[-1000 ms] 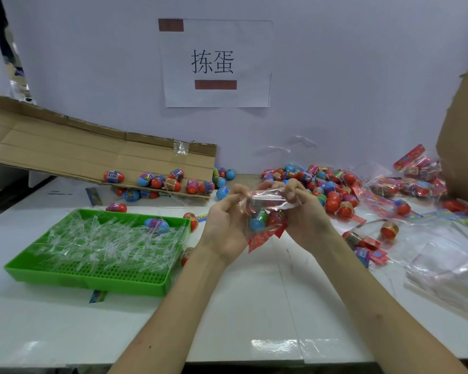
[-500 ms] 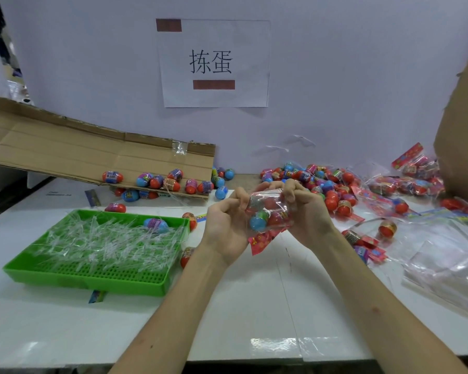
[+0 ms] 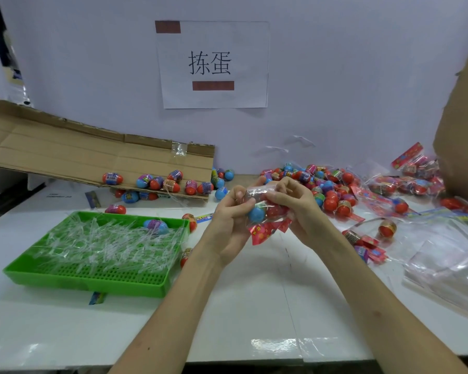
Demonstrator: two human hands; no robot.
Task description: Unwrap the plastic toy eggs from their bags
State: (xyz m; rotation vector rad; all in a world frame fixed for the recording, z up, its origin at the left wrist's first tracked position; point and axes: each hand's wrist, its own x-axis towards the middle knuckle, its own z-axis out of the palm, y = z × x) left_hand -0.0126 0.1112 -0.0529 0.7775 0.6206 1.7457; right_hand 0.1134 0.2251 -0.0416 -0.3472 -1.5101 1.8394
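Gripped between both hands above the white table: a small clear bag of plastic toy eggs. On the near-left side, the left hand, curled round the bag, thumb laid across the front just above the blue egg inside, fingertips folded onto the upper edge. On the right and over the top, the right hand, fingers bent and pinching the crumpled film, palm tucked behind the red egg. Hanging below both hands, clear of every finger, the bag's red header card. Possibly a third egg higher up in the bag, though too blurred by wrinkled plastic to tell.

Left of the hands, a green tray heaped with clear plastic strips, with one blue-and-purple egg lying on top near the far right corner. Behind that, a tilted cardboard flap with a row of loose eggs along its lower edge. Beyond the right hand, a pile of bare red and blue eggs; further right, more bagged eggs; nearer, flat empty clear bags. On the wall, a paper sign printed with two characters
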